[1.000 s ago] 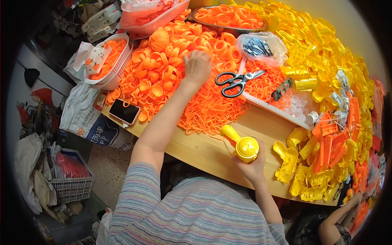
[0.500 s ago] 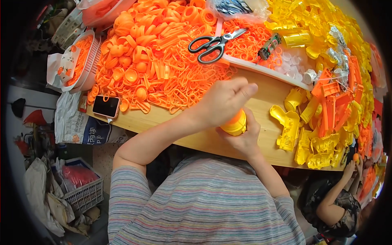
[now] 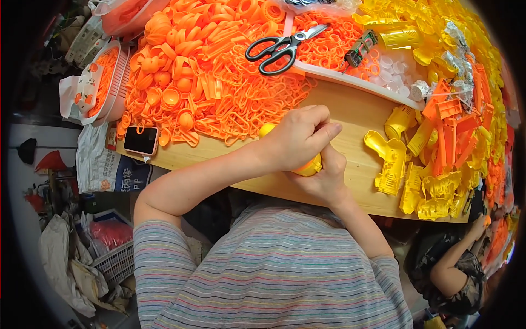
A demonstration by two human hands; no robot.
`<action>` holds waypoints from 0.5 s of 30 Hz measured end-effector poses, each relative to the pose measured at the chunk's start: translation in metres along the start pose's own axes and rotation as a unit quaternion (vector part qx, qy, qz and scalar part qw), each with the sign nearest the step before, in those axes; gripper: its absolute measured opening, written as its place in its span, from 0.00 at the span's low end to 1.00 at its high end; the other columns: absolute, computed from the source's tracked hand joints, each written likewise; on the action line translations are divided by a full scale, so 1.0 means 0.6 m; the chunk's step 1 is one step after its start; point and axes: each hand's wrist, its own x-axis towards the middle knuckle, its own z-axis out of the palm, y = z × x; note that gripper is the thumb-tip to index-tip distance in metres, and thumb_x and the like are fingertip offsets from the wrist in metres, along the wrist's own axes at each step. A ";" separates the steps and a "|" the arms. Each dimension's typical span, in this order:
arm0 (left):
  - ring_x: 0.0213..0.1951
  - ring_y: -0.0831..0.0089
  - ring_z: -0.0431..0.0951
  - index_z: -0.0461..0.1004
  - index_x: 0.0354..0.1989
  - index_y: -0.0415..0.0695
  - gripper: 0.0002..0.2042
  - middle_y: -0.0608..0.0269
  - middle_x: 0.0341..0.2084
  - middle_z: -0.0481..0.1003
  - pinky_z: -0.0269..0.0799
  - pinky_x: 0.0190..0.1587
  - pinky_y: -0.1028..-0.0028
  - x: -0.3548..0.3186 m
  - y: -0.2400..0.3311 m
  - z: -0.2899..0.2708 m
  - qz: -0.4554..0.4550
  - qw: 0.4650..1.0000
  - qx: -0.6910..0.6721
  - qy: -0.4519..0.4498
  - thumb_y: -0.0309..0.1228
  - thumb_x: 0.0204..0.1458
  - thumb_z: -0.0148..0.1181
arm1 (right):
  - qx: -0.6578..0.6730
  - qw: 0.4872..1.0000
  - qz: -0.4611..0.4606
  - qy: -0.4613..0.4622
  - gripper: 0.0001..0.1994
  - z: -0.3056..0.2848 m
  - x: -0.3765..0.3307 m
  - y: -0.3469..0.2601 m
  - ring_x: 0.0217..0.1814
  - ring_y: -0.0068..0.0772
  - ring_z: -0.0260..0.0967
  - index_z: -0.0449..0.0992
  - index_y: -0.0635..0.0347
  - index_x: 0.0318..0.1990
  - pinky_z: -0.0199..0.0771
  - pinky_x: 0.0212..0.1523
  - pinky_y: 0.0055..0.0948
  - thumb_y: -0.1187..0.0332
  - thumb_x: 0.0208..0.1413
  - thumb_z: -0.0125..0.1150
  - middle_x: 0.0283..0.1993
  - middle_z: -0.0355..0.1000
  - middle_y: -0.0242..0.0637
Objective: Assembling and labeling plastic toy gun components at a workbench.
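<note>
Both my hands are closed around a yellow and orange plastic toy piece above the near part of the wooden table. My left hand wraps over it from above, its thumb lying toward the right hand. My right hand grips its lower right end from beneath. A yellow end of the piece pokes out at the left hand's far side; most of its body is hidden by my fingers. Just beyond lies a heap of small orange plastic parts. Black-handled scissors rest at the heap's right edge.
A white-rimmed tray holds orange rings, translucent discs and a small circuit piece. Yellow shells and orange frames pile up at right. A phone and a basket stand left. Another person's arm shows lower right.
My hands have turned the toy piece, so a yellow end now shows left of my left hand. The left forearm and elbow have shifted left, and the view has moved slightly.
</note>
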 end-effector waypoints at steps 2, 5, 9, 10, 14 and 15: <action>0.22 0.66 0.67 0.68 0.25 0.35 0.14 0.56 0.18 0.65 0.63 0.26 0.68 -0.001 0.003 -0.004 -0.026 0.999 -0.025 -0.019 0.33 0.57 0.57 | -0.007 1.000 -0.002 -0.026 0.26 -0.001 -0.005 0.004 0.35 0.42 0.78 0.74 0.65 0.43 0.78 0.36 0.34 0.68 0.34 0.77 0.35 0.76 0.44; 0.22 0.64 0.67 0.67 0.23 0.35 0.14 0.54 0.18 0.64 0.62 0.26 0.67 -0.003 0.007 -0.013 -0.012 0.995 0.028 -0.090 0.32 0.57 0.56 | -0.025 0.999 -0.021 -0.025 0.26 0.002 -0.011 0.007 0.34 0.43 0.77 0.74 0.65 0.42 0.77 0.34 0.34 0.68 0.32 0.77 0.34 0.75 0.45; 0.21 0.62 0.65 0.65 0.22 0.36 0.14 0.53 0.17 0.63 0.61 0.25 0.66 -0.007 0.009 -0.018 0.016 0.996 0.032 -0.083 0.31 0.57 0.54 | -0.029 0.999 -0.023 -0.020 0.26 0.006 -0.008 0.006 0.34 0.44 0.77 0.74 0.65 0.41 0.77 0.33 0.35 0.68 0.31 0.76 0.34 0.75 0.45; 0.20 0.62 0.64 0.65 0.22 0.36 0.14 0.53 0.17 0.63 0.60 0.25 0.66 -0.007 0.011 -0.019 0.024 0.996 0.029 -0.082 0.30 0.58 0.54 | -0.033 0.999 -0.035 -0.015 0.25 0.005 -0.007 0.005 0.33 0.44 0.76 0.73 0.65 0.41 0.77 0.32 0.35 0.68 0.31 0.76 0.33 0.75 0.45; 0.20 0.65 0.63 0.65 0.23 0.36 0.13 0.54 0.17 0.62 0.60 0.25 0.67 -0.016 0.002 -0.018 0.041 0.998 0.027 -0.048 0.30 0.58 0.53 | -0.050 0.997 -0.055 -0.018 0.25 0.010 -0.004 0.009 0.31 0.45 0.75 0.73 0.64 0.39 0.76 0.30 0.36 0.67 0.31 0.77 0.32 0.74 0.44; 0.20 0.66 0.63 0.65 0.23 0.36 0.13 0.55 0.17 0.62 0.60 0.25 0.67 -0.020 0.002 -0.021 0.033 0.998 0.024 -0.047 0.30 0.58 0.53 | -0.049 0.997 -0.057 -0.018 0.25 0.010 -0.003 0.009 0.31 0.45 0.75 0.73 0.64 0.39 0.76 0.30 0.36 0.67 0.31 0.77 0.32 0.74 0.44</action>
